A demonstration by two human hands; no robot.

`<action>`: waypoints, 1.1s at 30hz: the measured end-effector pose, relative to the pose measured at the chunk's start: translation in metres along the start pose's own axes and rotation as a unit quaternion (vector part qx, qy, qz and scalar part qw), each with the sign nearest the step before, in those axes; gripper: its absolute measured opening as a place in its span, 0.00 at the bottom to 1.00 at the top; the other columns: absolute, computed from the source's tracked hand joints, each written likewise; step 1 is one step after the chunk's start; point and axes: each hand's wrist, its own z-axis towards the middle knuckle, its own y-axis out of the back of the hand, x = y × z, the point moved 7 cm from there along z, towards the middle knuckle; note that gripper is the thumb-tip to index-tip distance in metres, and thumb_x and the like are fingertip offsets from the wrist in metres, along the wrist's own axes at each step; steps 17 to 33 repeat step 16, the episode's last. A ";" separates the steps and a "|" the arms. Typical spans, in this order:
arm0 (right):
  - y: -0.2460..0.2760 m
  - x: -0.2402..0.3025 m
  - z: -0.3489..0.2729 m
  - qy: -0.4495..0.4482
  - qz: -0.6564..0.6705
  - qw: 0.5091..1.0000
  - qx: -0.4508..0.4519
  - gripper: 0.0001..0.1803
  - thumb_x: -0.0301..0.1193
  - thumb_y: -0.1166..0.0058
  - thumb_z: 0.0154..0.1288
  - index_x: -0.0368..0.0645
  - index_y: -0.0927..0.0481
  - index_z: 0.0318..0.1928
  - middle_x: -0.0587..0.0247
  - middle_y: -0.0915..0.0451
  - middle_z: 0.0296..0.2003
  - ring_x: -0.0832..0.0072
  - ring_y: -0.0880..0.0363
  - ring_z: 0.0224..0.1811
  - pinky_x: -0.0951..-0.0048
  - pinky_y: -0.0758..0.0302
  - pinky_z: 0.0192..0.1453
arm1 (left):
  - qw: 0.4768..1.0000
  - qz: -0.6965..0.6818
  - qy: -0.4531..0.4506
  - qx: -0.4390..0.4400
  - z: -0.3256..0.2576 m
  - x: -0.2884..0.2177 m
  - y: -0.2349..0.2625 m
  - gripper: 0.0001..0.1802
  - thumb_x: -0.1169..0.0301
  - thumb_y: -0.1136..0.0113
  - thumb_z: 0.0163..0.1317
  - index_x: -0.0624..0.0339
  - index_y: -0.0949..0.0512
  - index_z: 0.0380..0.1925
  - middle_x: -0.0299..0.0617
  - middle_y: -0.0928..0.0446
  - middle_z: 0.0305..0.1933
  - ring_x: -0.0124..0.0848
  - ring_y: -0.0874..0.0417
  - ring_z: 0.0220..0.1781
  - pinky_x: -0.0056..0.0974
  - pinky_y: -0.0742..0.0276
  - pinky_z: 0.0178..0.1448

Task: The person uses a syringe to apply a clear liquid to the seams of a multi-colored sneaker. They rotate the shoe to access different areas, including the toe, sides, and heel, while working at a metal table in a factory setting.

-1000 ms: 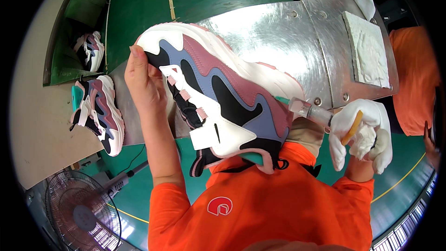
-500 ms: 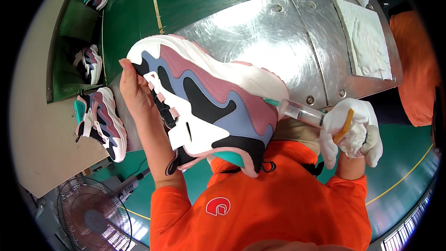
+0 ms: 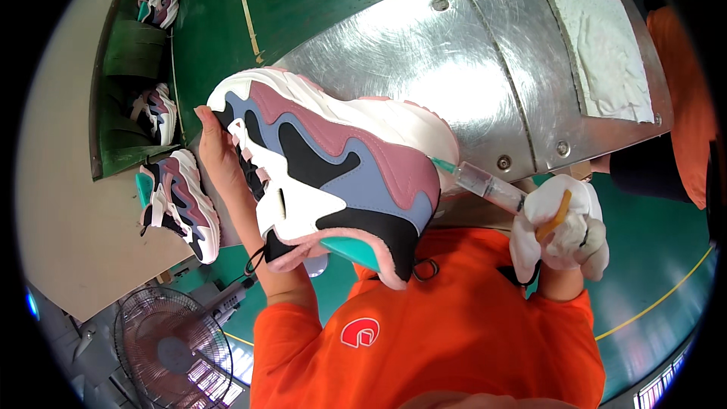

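Orange short-sleeved shirt with a white chest emblem; white glove on the right hand (image 3: 562, 231).

Left of the metal table (image 3: 424, 53) lie three shoes (image 3: 180, 201); a cloth pad (image 3: 602, 49) lies on its right, a fan (image 3: 173, 348) below-left

The sneaker (image 3: 333, 174) is a chunky one with a thick white sole and panels in pink, grey-blue, black and white, and a teal lining at the collar. It is held up on its side above the metal surface, sole turned away, heel toward the lower right. The syringe (image 3: 485, 182) is clear plastic with a teal needle hub; its tip touches the white sole near the heel.
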 end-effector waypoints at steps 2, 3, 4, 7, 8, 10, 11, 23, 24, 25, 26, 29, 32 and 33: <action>0.005 -0.005 0.002 -0.093 -0.018 0.994 0.051 0.11 0.18 0.55 0.62 0.20 0.31 0.43 0.49 0.24 0.22 0.74 0.29 0.18 0.89 0.35 0.26 | 1.000 0.009 0.000 0.002 -0.005 -0.005 -0.002 0.23 0.48 0.49 0.70 0.52 0.29 0.24 0.25 0.37 0.19 0.15 0.39 0.20 0.25 0.46 0.24; 0.010 -0.007 0.003 -0.156 -0.037 0.981 0.105 0.11 0.16 0.56 0.62 0.21 0.31 0.44 0.49 0.24 0.23 0.74 0.29 0.19 0.90 0.41 0.22 | 1.000 0.014 0.002 0.006 -0.007 -0.006 -0.005 0.23 0.48 0.49 0.70 0.52 0.29 0.23 0.25 0.36 0.19 0.15 0.38 0.20 0.25 0.45 0.24; 0.011 -0.009 0.004 -0.163 -0.028 0.977 0.131 0.12 0.17 0.54 0.60 0.21 0.31 0.45 0.50 0.24 0.23 0.73 0.28 0.20 0.91 0.43 0.20 | 1.000 0.020 0.004 0.011 -0.009 -0.008 -0.009 0.23 0.48 0.49 0.70 0.52 0.29 0.23 0.25 0.36 0.19 0.15 0.38 0.19 0.25 0.44 0.24; 0.008 -0.015 0.003 -0.074 0.045 0.984 0.157 0.21 0.20 0.44 0.55 0.21 0.31 0.48 0.54 0.25 0.22 0.69 0.24 0.24 0.88 0.41 0.21 | 0.999 0.043 0.013 0.021 -0.020 -0.017 -0.022 0.24 0.47 0.50 0.70 0.52 0.29 0.23 0.26 0.34 0.19 0.15 0.36 0.19 0.25 0.43 0.23; 0.007 -0.019 0.001 -0.024 0.077 0.985 0.154 0.25 0.22 0.39 0.52 0.21 0.31 0.49 0.56 0.26 0.21 0.68 0.23 0.26 0.86 0.39 0.22 | 0.998 0.053 0.019 0.029 -0.025 -0.020 -0.030 0.24 0.46 0.51 0.70 0.52 0.29 0.23 0.26 0.34 0.19 0.15 0.36 0.19 0.25 0.42 0.23; 0.007 -0.022 0.000 0.055 0.137 0.976 0.161 0.33 0.25 0.32 0.47 0.21 0.32 0.52 0.58 0.27 0.21 0.65 0.21 0.28 0.83 0.35 0.24 | 0.995 0.078 0.036 0.043 -0.037 -0.026 -0.044 0.25 0.45 0.51 0.70 0.52 0.30 0.23 0.26 0.33 0.19 0.16 0.34 0.19 0.25 0.41 0.22; 0.007 -0.024 0.001 0.085 0.165 0.968 0.169 0.37 0.27 0.28 0.44 0.21 0.32 0.53 0.59 0.28 0.21 0.63 0.20 0.29 0.81 0.33 0.25 | 0.994 0.086 0.043 0.048 -0.042 -0.026 -0.051 0.25 0.45 0.52 0.70 0.52 0.30 0.22 0.26 0.32 0.19 0.16 0.34 0.19 0.25 0.40 0.22; 0.010 -0.023 0.006 0.082 0.141 0.967 0.196 0.46 0.30 0.23 0.40 0.21 0.36 0.58 0.54 0.27 0.25 0.59 0.19 0.31 0.75 0.28 0.29 | 0.988 0.128 0.066 0.048 -0.045 -0.028 -0.061 0.25 0.44 0.55 0.71 0.52 0.29 0.25 0.28 0.28 0.20 0.17 0.28 0.19 0.25 0.33 0.23; 0.010 -0.023 0.006 0.082 0.141 0.967 0.196 0.46 0.30 0.23 0.40 0.21 0.36 0.58 0.54 0.27 0.25 0.59 0.19 0.31 0.75 0.28 0.29 | 0.988 0.128 0.066 0.048 -0.045 -0.028 -0.061 0.25 0.44 0.55 0.71 0.52 0.29 0.25 0.28 0.28 0.20 0.17 0.28 0.19 0.25 0.33 0.23; 0.010 -0.023 0.006 0.082 0.141 0.967 0.196 0.46 0.30 0.23 0.40 0.21 0.36 0.58 0.54 0.27 0.25 0.59 0.19 0.31 0.75 0.28 0.29 | 0.988 0.128 0.066 0.048 -0.045 -0.028 -0.061 0.25 0.44 0.55 0.71 0.52 0.29 0.25 0.28 0.28 0.20 0.17 0.28 0.19 0.25 0.33 0.23; 0.010 -0.023 0.006 0.082 0.141 0.967 0.196 0.46 0.30 0.23 0.40 0.21 0.36 0.58 0.54 0.27 0.25 0.59 0.19 0.31 0.75 0.28 0.29 | 0.988 0.128 0.066 0.048 -0.045 -0.028 -0.061 0.25 0.44 0.55 0.71 0.52 0.29 0.25 0.28 0.28 0.20 0.17 0.28 0.19 0.25 0.33 0.23; 0.010 -0.023 0.006 0.082 0.141 0.967 0.196 0.46 0.30 0.23 0.40 0.21 0.36 0.58 0.54 0.27 0.25 0.59 0.19 0.31 0.75 0.28 0.29 | 0.988 0.128 0.066 0.048 -0.045 -0.028 -0.061 0.25 0.44 0.55 0.71 0.52 0.29 0.25 0.28 0.28 0.20 0.17 0.28 0.19 0.25 0.33 0.23; 0.010 -0.023 0.006 0.082 0.141 0.967 0.196 0.46 0.30 0.23 0.40 0.21 0.36 0.58 0.54 0.27 0.25 0.59 0.19 0.31 0.75 0.28 0.29 | 0.988 0.128 0.066 0.048 -0.045 -0.028 -0.061 0.25 0.44 0.55 0.71 0.52 0.29 0.25 0.28 0.28 0.20 0.17 0.28 0.19 0.25 0.33 0.23; 0.010 -0.023 0.006 0.082 0.141 0.967 0.196 0.46 0.30 0.23 0.40 0.21 0.36 0.58 0.54 0.27 0.25 0.59 0.19 0.31 0.75 0.28 0.29 | 0.988 0.128 0.066 0.048 -0.045 -0.028 -0.061 0.25 0.44 0.55 0.71 0.52 0.29 0.25 0.28 0.28 0.20 0.17 0.28 0.19 0.25 0.33 0.23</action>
